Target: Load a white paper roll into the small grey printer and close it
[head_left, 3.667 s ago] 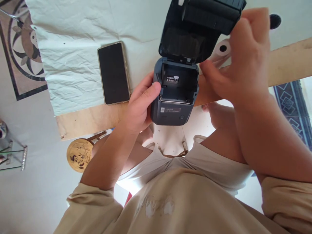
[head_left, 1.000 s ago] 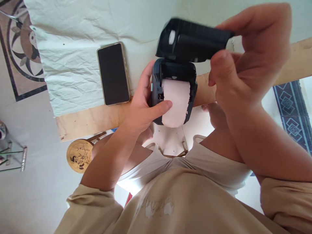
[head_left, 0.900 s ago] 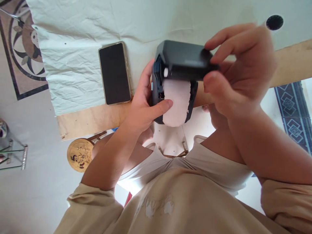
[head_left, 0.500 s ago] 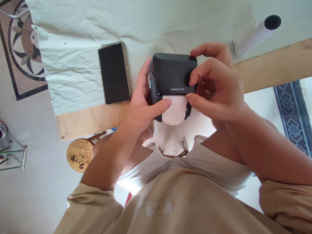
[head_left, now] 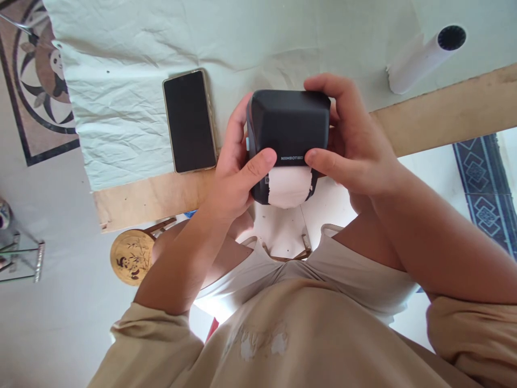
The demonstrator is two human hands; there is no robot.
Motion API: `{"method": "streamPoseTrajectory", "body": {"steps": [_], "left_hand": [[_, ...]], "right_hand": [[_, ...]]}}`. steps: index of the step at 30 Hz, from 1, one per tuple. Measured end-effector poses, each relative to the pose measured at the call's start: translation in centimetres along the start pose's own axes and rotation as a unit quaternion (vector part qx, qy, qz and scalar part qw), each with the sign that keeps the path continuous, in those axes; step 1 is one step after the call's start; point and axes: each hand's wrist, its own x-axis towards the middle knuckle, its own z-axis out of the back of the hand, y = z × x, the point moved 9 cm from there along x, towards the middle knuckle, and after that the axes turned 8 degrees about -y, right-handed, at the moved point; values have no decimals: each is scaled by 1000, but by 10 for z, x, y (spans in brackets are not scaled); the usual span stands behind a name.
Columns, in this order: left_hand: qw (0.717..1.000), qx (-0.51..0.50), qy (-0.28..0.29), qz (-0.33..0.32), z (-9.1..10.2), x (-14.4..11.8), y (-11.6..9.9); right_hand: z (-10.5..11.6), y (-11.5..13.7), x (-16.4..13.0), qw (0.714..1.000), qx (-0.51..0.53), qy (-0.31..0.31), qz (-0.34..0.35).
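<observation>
Printer: the small dark box with pale letters on its lid is in both your hands, held up just past the near edge of the tabletop. Its lid is down. A strip of white paper sticks out of the slot on the side facing you and curls down over the front.

Your left hand is wrapped around the left side of the printer. Its thumb presses on the lid's front corner, right beside the paper. Your right hand is wrapped around the right side. Its fingers curl over the far top edge and its thumb presses on the lid's other front corner. Both hands are squeezed tight on the printer.

A phone with a dark screen lies flat on the wrinkled white cloth, to the left of the printer and close to the near edge of the tabletop. A white paper roll lies on the cloth near the far right corner, well apart from your hands. A bare strip of wood shows along the near edge of the tabletop.
</observation>
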Motion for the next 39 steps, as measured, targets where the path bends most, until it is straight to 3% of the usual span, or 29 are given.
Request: {"method": "streamPoseTrajectory", "body": {"steps": [15,25,28,32,39], "left_hand": [[999,26,1,37,6,2,5],[998,-7,-20,62,4,2,8],[998,-3,-43,51,13,3,10],[998,2,-34,48,15,4,11],[996,-40,-44,61,7,6,5]], "right_hand": [[-3,1,1,1000,-6,4,24],[2,-4,2,1000,-12,-6,3],[1,1,-1,1000,17,-14,6],[-2,3,-4,998,63,-11,-17],[1,3,-2,999,-26,-5,38]]}}
